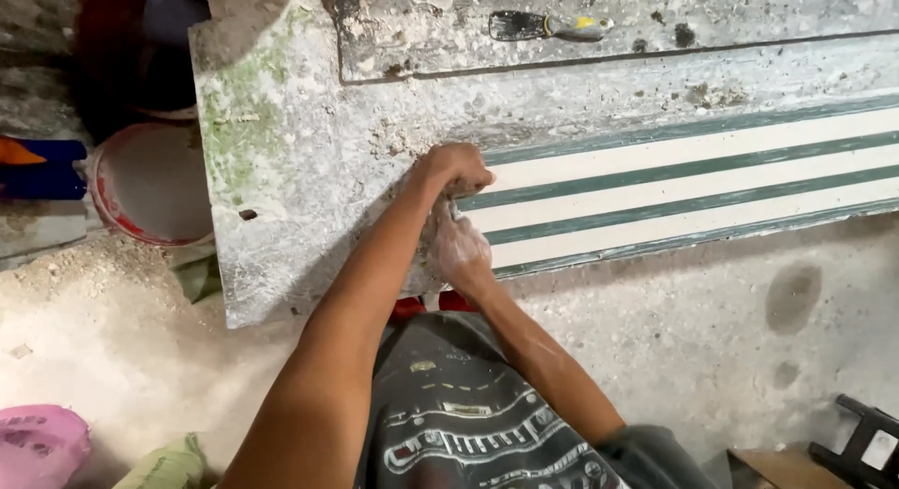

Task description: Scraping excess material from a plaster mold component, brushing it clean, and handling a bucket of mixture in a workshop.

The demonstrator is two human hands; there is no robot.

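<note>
A long moulding (693, 185) with white and green stripes lies along a rough, plaster-caked table (290, 152). Both my hands meet at its left end. My left hand (456, 168) is closed in a fist at the upper corner of that end, and a small grey tool (452, 208) pokes down from it. Just below, my right hand (459, 250), coated in white plaster, presses against the lower part of the end near the table's front edge. Its fingers are curled and partly hidden.
A putty knife (548, 25) lies at the back of the table. A red bucket (150, 185) of white paste stands on the floor at left, beside a blue object (42, 166). A pink thing (37, 442) lies bottom left, a black stool (866, 442) bottom right.
</note>
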